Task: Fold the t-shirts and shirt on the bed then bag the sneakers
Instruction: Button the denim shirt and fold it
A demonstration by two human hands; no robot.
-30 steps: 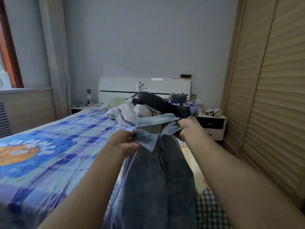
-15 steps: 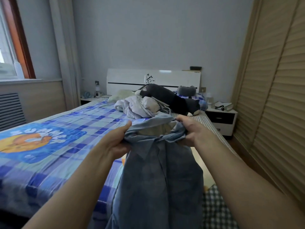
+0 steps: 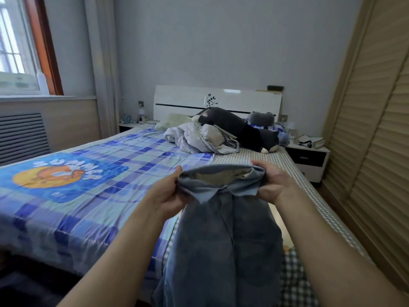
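A blue denim shirt (image 3: 223,244) hangs in front of me over the foot of the bed (image 3: 93,196). My left hand (image 3: 164,196) grips the left end of its collar and my right hand (image 3: 273,181) grips the right end, so the collar is held spread with its pale lining showing. The shirt's body drops straight down between my forearms. A heap of pale crumpled clothes (image 3: 199,138) lies further up the bed near the pillows. No sneakers or bag are in view.
A dark plush toy (image 3: 239,129) and a grey one (image 3: 261,118) lie by the white headboard (image 3: 217,98). A nightstand (image 3: 307,156) stands to the right of the bed, beside a slatted wardrobe (image 3: 371,151). A window and radiator grille are on the left.
My hands have moved apart, spreading the collar wider. The view has pulled back and shows more of the bed and the window side.
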